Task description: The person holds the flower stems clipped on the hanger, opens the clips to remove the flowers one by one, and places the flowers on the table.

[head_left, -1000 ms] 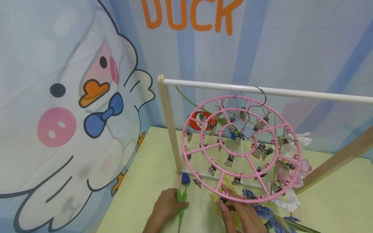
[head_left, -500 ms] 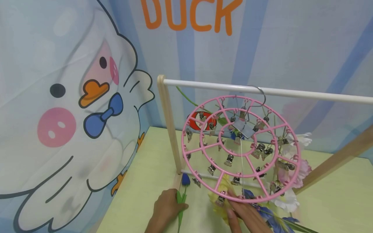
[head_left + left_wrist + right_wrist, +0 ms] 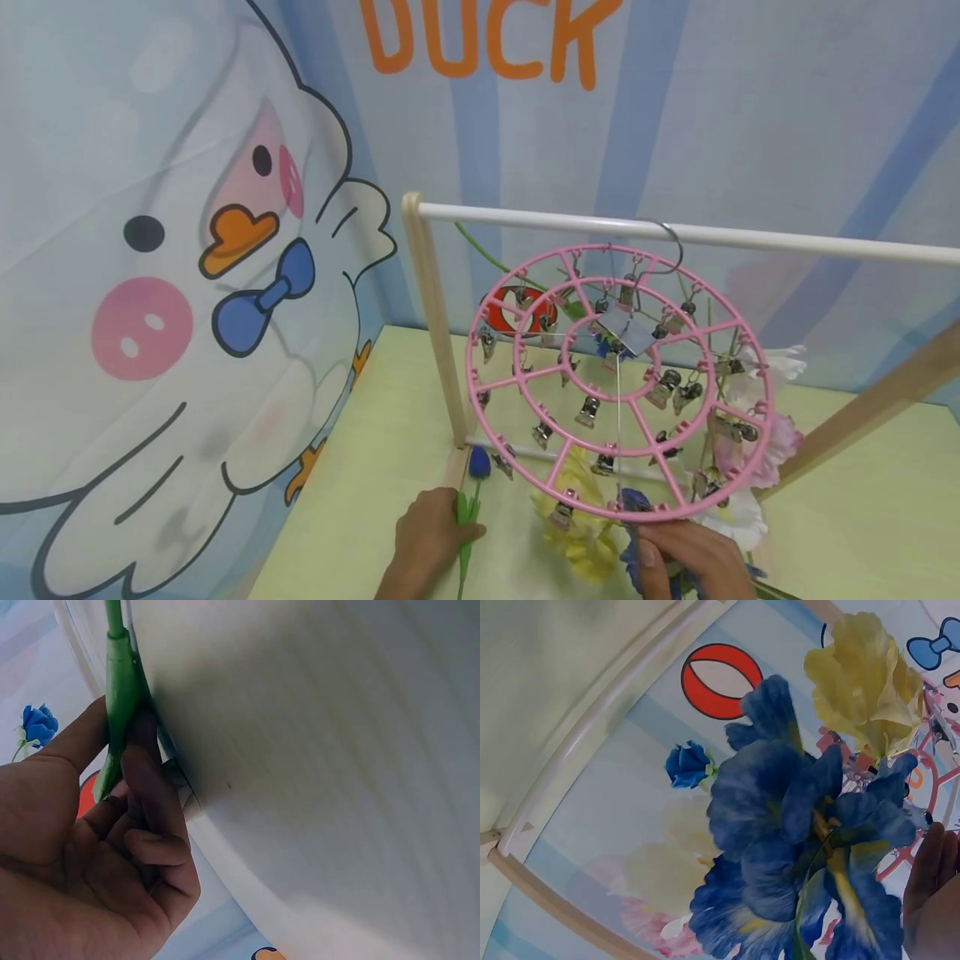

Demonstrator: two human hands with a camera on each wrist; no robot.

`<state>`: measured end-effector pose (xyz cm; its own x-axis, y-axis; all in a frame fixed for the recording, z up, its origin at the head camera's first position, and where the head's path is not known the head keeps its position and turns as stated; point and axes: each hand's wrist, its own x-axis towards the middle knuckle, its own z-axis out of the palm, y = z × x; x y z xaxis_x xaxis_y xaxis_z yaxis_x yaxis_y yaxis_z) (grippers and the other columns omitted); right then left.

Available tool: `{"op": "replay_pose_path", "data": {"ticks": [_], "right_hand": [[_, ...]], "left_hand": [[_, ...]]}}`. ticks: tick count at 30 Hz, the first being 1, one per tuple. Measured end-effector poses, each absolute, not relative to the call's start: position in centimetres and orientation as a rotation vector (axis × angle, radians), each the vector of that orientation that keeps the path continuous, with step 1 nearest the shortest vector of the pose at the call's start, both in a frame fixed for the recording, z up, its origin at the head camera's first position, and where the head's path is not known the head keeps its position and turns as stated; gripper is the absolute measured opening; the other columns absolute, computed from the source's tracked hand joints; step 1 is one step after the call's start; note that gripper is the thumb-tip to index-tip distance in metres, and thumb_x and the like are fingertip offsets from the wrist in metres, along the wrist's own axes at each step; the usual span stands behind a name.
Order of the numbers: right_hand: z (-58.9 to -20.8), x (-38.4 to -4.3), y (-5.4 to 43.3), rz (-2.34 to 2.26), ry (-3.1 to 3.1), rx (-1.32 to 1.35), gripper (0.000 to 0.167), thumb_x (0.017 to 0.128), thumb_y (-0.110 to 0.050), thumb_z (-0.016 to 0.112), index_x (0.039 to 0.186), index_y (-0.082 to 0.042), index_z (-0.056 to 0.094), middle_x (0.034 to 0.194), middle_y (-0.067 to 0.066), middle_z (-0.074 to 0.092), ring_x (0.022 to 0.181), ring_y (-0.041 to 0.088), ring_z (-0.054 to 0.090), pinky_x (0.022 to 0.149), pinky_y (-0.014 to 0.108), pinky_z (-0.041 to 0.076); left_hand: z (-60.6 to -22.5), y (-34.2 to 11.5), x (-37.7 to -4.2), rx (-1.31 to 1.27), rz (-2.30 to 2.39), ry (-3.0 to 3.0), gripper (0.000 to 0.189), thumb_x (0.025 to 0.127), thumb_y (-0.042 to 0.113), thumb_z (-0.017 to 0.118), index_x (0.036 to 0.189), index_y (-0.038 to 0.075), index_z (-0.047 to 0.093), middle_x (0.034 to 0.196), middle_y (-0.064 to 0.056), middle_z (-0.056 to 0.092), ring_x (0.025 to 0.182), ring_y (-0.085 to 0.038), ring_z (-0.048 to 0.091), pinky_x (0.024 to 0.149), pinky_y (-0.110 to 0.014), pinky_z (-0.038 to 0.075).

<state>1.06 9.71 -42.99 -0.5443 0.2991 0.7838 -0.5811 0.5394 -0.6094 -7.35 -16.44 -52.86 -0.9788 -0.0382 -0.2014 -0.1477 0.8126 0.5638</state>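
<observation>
My left hand [image 3: 427,537] pinches a blue tulip [image 3: 479,462] by its green leaves and stem, low over the table; in the left wrist view the green leaf [image 3: 121,694] runs between thumb and fingers. My right hand [image 3: 693,554] is at the near rim of a round pink clip hanger [image 3: 573,442], its thumb and forefinger close together at a metal clip [image 3: 921,817] by the blue iris [image 3: 780,817]. The iris fills the middle of the right wrist view. To its left in the head view, a yellow flower [image 3: 579,525] hangs from another clip [image 3: 564,508].
The hanger hooks over the white rail [image 3: 525,218] of a wooden-legged rack [image 3: 435,325]. Pink flowers [image 3: 783,437] and white flowers [image 3: 738,517] hang at its right side. Duck-print cloth [image 3: 247,417] covers the walls behind the pale yellow tabletop [image 3: 360,467].
My right hand has let go of the clip at the yellow flower and moved right to the blue iris. The yellow flower now hangs by itself. The left hand keeps still with the tulip.
</observation>
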Motion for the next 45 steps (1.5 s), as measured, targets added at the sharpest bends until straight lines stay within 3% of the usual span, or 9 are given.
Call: {"op": "replay_pose_path", "data": {"ticks": [5,10,14,17,23,28,34,41,45], "right_hand": [[-42.5,1.0,10.2,1.136,-1.786,0.211,0.018,0.096,-0.010,0.075,0.095,0.008,0.077,0.092,0.018,0.072,0.102,0.001,0.062,0.090,0.010,0.045],[-42.8,1.0,10.8,1.062,-1.888,0.147,0.031,0.095,-0.020,0.079,0.107,0.008,0.077,0.100,0.024,0.072,0.117,-0.001,0.059,0.100,0.011,0.041],[-42.6,1.3,10.8,1.030,-2.058,0.024,0.041,0.085,-0.008,0.087,0.123,0.000,0.076,0.113,0.026,0.074,0.123,-0.010,0.054,0.102,0.008,0.039],[-42.1,1.4,10.5,1.024,-2.172,-0.077,0.053,0.077,0.003,0.090,0.127,-0.008,0.077,0.118,0.018,0.078,0.119,-0.013,0.054,0.099,0.007,0.039],[-41.7,1.1,10.6,0.998,-2.258,-0.072,0.048,0.082,0.000,0.088,0.127,-0.016,0.078,0.118,0.008,0.080,0.105,0.012,0.070,0.095,0.006,0.042],[-41.9,1.1,11.1,0.989,-2.302,-0.014,0.049,0.082,-0.003,0.089,0.129,-0.014,0.078,0.115,0.010,0.080,0.099,0.032,0.074,0.095,0.003,0.042],[-42.1,0.7,11.4,0.976,-2.253,0.059,0.053,0.079,-0.003,0.091,0.129,-0.016,0.077,0.113,0.012,0.081,0.096,0.034,0.075,0.097,0.003,0.041],[-41.8,0.9,11.1,0.968,-2.284,-0.042,0.061,0.077,-0.004,0.093,0.134,-0.018,0.075,0.114,0.009,0.081,0.097,0.028,0.073,0.093,0.006,0.042],[-41.9,0.9,11.2,0.968,-2.268,-0.026,0.067,0.074,-0.003,0.095,0.135,-0.018,0.074,0.116,0.010,0.080,0.099,0.025,0.071,0.095,0.007,0.042]], "left_hand": [[-53.1,-16.5,-7.3,-0.148,0.881,2.840,0.041,0.074,0.030,0.095,0.068,0.015,0.057,0.060,0.005,0.055,0.054,-0.013,0.050,0.050,-0.030,0.040],[-53.1,-16.5,-7.4,-0.148,0.878,2.850,0.041,0.074,0.031,0.095,0.068,0.016,0.058,0.060,0.005,0.055,0.054,-0.013,0.050,0.050,-0.031,0.039],[-53.0,-16.5,-7.2,-0.154,0.877,2.855,0.041,0.075,0.033,0.095,0.068,0.016,0.057,0.060,0.005,0.054,0.054,-0.013,0.049,0.050,-0.030,0.038],[-52.8,-16.4,-7.1,-0.169,0.876,2.843,0.043,0.077,0.035,0.094,0.069,0.015,0.057,0.061,0.005,0.054,0.055,-0.013,0.048,0.051,-0.030,0.037],[-51.7,-16.4,-6.9,-0.189,0.830,2.832,0.043,0.078,0.041,0.092,0.071,0.013,0.060,0.064,0.003,0.057,0.057,-0.015,0.050,0.053,-0.031,0.039],[-50.2,-16.6,-6.9,-0.208,0.766,2.884,0.045,0.079,0.046,0.092,0.083,0.010,0.064,0.072,0.001,0.062,0.063,-0.015,0.054,0.055,-0.033,0.044],[-48.1,-16.6,-6.6,-0.177,0.775,2.937,0.048,0.081,0.048,0.091,0.092,0.009,0.066,0.077,0.001,0.061,0.067,-0.012,0.055,0.057,-0.031,0.047],[-45.6,-16.1,-5.8,-0.105,0.894,2.992,0.054,0.084,0.051,0.087,0.112,0.008,0.070,0.099,-0.002,0.067,0.084,-0.013,0.057,0.062,-0.030,0.050],[-44.5,-15.7,-5.5,-0.075,0.952,2.996,0.061,0.086,0.051,0.086,0.127,0.010,0.066,0.124,-0.005,0.066,0.110,-0.021,0.061,0.085,-0.042,0.059]]}}
